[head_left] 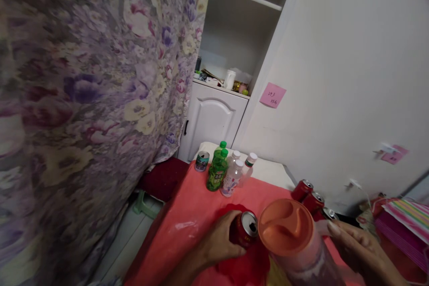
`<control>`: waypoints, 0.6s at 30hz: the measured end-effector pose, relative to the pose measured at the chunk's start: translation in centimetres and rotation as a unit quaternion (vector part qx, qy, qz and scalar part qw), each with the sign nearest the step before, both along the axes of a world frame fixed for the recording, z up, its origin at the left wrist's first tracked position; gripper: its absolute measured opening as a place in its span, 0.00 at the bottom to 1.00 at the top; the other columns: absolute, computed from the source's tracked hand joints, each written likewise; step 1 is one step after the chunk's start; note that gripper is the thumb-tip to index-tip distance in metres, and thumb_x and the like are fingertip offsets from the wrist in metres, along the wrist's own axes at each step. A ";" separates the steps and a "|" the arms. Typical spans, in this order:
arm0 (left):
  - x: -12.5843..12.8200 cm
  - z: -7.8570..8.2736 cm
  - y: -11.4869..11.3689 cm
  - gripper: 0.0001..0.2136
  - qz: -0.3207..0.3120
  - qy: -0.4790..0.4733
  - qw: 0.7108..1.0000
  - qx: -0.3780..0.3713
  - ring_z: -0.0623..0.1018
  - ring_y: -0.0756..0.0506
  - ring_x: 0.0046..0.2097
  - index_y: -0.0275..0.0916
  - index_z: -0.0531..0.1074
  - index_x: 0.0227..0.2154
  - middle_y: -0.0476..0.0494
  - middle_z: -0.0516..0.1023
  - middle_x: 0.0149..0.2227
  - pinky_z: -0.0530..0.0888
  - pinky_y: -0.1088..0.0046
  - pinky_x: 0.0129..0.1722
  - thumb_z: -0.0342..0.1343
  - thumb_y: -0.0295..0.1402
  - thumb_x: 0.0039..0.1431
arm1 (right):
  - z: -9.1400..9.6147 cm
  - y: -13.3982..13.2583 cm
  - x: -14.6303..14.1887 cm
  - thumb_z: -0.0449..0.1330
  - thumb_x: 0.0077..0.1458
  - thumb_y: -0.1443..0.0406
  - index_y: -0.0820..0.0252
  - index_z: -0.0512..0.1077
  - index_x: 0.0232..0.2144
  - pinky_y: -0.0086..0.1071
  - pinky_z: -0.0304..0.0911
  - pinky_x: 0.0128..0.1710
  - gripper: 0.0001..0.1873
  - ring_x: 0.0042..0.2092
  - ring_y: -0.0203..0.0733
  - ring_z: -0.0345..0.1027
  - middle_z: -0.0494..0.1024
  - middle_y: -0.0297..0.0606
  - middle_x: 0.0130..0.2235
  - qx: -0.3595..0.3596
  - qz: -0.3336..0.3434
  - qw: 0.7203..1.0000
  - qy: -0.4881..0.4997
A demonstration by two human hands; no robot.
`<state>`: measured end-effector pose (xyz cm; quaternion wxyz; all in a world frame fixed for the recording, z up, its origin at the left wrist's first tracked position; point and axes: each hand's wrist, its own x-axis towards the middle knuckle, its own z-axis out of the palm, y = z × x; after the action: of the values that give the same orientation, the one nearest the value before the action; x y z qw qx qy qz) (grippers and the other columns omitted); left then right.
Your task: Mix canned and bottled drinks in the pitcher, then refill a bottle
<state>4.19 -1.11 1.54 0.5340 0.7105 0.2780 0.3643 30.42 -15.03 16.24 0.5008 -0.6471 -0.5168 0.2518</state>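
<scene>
On the pink note (273, 95) on the wall (335, 76), beyond the counter's (181, 228) far edge, I read handwritten numbers: apparently 356 below, the upper ending in 3. I can't make out the lettering on the front green bottle (216, 176) or the can (246, 229) in my left hand (221, 234).

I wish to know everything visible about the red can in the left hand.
The can looks like metal, with a red side bearing printed marks too small to read and a silver top with a dark opening. The top faces up toward the camera; any tilt is hard to judge. The left hand grips it from the left, thumb on the near side. To its right is the orange-lidded pitcher; whether it rests on the red item below is unclear.
</scene>
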 end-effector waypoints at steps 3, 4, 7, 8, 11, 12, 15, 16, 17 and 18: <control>0.0 0.1 0.0 0.33 0.002 -0.007 1.000 -0.004 0.79 0.34 0.53 0.48 0.75 0.52 0.49 0.83 0.53 0.75 0.65 0.53 0.71 0.26 0.37 | -0.9 0.1 0.3 0.67 0.44 0.37 0.56 0.78 0.22 0.31 0.60 0.21 0.29 0.22 0.37 0.56 0.67 0.32 0.19 -0.049 -0.010 0.998 0.027; 0.1 0.1 0.0 0.34 0.002 -0.010 1.000 -0.005 0.79 0.34 0.54 0.48 0.75 0.51 0.50 0.83 0.53 0.75 0.66 0.53 0.71 0.25 0.36 | -1.2 0.1 0.5 0.66 0.44 0.36 0.56 0.78 0.22 0.30 0.56 0.21 0.30 0.21 0.35 0.51 0.63 0.30 0.18 -0.055 -0.012 0.998 0.029; 0.2 0.4 0.0 0.34 0.001 -0.019 1.000 -0.012 0.79 0.34 0.54 0.46 0.75 0.51 0.50 0.83 0.52 0.75 0.66 0.53 0.71 0.24 0.36 | -2.0 0.0 0.7 0.64 0.47 0.35 0.58 0.74 0.21 0.28 0.45 0.21 0.32 0.22 0.32 0.42 0.53 0.26 0.17 -0.048 -0.015 0.998 0.028; 0.2 0.5 0.1 0.34 0.001 -0.022 1.000 -0.015 0.79 0.34 0.53 0.46 0.75 0.51 0.50 0.83 0.52 0.75 0.66 0.52 0.70 0.23 0.36 | -2.2 0.0 0.8 0.63 0.48 0.35 0.58 0.72 0.20 0.29 0.43 0.21 0.32 0.23 0.32 0.41 0.52 0.26 0.17 -0.045 -0.017 0.998 0.029; 0.3 0.7 0.2 0.34 0.002 -0.029 0.999 -0.025 0.79 0.35 0.52 0.45 0.75 0.51 0.48 0.83 0.52 0.75 0.65 0.52 0.70 0.22 0.34 | -2.7 -0.2 0.8 0.64 0.49 0.37 0.57 0.68 0.18 0.30 0.43 0.21 0.31 0.22 0.33 0.42 0.53 0.26 0.17 -0.033 -0.014 0.998 0.045; 0.3 0.7 0.3 0.35 0.004 -0.031 0.999 -0.028 0.79 0.35 0.53 0.44 0.75 0.51 0.48 0.83 0.52 0.75 0.64 0.53 0.69 0.21 0.33 | -2.9 -0.3 0.9 0.66 0.49 0.38 0.56 0.68 0.18 0.31 0.45 0.21 0.30 0.22 0.33 0.44 0.55 0.27 0.17 -0.028 -0.013 0.998 0.052; 0.1 0.8 0.5 0.34 0.009 -0.037 0.999 -0.034 0.79 0.35 0.52 0.41 0.75 0.51 0.44 0.83 0.52 0.74 0.61 0.54 0.69 0.22 0.33 | -3.5 -0.6 1.3 0.68 0.48 0.41 0.56 0.72 0.21 0.31 0.49 0.20 0.27 0.21 0.34 0.49 0.61 0.29 0.18 -0.008 -0.027 0.997 0.075; 0.1 0.9 0.6 0.34 0.010 -0.040 0.998 -0.037 0.79 0.35 0.52 0.40 0.75 0.51 0.43 0.83 0.51 0.74 0.61 0.54 0.69 0.23 0.33 | -3.8 -0.7 1.5 0.68 0.48 0.41 0.56 0.74 0.22 0.31 0.50 0.20 0.26 0.21 0.35 0.50 0.63 0.29 0.18 -0.003 -0.033 0.996 0.082; 0.0 1.0 0.6 0.34 0.010 -0.044 0.998 -0.041 0.79 0.35 0.52 0.39 0.74 0.51 0.43 0.84 0.51 0.73 0.60 0.54 0.68 0.24 0.34 | -4.1 -0.8 1.8 0.68 0.48 0.41 0.56 0.75 0.22 0.32 0.51 0.19 0.25 0.21 0.35 0.52 0.65 0.30 0.18 0.002 -0.037 0.995 0.089; -0.1 1.0 0.7 0.34 0.009 -0.047 0.998 -0.045 0.79 0.34 0.53 0.39 0.74 0.52 0.42 0.84 0.51 0.73 0.60 0.55 0.68 0.25 0.35 | -4.4 -1.0 2.2 0.68 0.48 0.41 0.55 0.76 0.22 0.33 0.53 0.19 0.25 0.21 0.36 0.54 0.66 0.31 0.19 0.010 -0.042 0.994 0.098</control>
<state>4.12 -0.43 2.57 0.5747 0.6653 0.2751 0.3890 32.62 -15.98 11.82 0.5657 -0.6355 -0.4398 0.2875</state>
